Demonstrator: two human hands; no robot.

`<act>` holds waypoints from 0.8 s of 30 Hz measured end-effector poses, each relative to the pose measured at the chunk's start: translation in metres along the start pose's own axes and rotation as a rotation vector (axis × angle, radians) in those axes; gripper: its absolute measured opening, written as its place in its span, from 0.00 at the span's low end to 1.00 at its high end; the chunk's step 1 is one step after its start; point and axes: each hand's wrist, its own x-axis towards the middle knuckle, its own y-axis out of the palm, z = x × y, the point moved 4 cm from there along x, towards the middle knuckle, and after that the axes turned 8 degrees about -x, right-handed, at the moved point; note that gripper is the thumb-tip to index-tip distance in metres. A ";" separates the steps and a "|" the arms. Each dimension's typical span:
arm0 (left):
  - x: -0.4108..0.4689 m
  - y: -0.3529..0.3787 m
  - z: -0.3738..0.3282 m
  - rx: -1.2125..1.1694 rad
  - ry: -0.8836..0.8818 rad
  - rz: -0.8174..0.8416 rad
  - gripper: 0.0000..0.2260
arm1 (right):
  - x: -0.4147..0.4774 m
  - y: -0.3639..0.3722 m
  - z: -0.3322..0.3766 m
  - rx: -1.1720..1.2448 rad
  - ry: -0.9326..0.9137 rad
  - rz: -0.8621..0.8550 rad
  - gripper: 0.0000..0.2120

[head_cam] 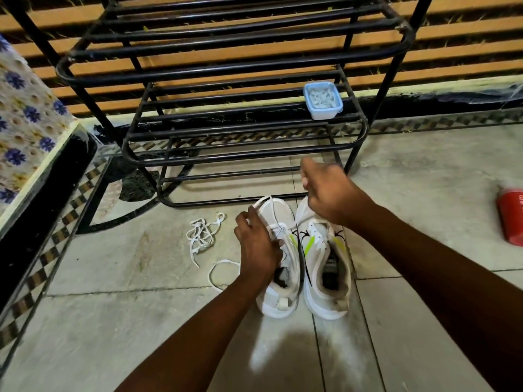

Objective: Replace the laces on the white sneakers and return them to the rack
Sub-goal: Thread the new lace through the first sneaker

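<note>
Fingers (pixel 244 222) of the left hand (pixel 259 246) pinch a white lace (pixel 261 203) at the left sneaker (pixel 278 278) toe, while the right hand (pixel 329 193), clenched on the same lace, draws it taut, apparently for threading. The black shoe rack (pixel 215 72), where the pair belongs, stands just behind. The right sneaker (pixel 325 295) sits alongside on the floor (pixel 113 306). A blue tub (pixel 325 114) on the rack holds small white pieces, unidentifiable. One loose lace (pixel 202 236) lies nearby.

Sneakers (pixel 278 213) white, neon yellow-green streaks, thin black marks on sides; linings grey-beige. Laces (pixel 202 236) white. Rack (pixel 226 66) black. Tub (pixel 322 101) on rack pale blue, contents whitish. Bottle (pixel 510 216) at right red, white marking. Cloth (pixel 25 108) at left cream, blue flowers. Floor (pixel 127 321) grey-beige tiles, brown-and-cream checker border. Wall (pixel 467 38) behind orange and black stripes.
</note>
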 end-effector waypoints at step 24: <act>0.004 0.003 0.007 0.035 -0.033 0.013 0.43 | -0.020 0.023 0.002 -0.497 -0.147 0.475 0.21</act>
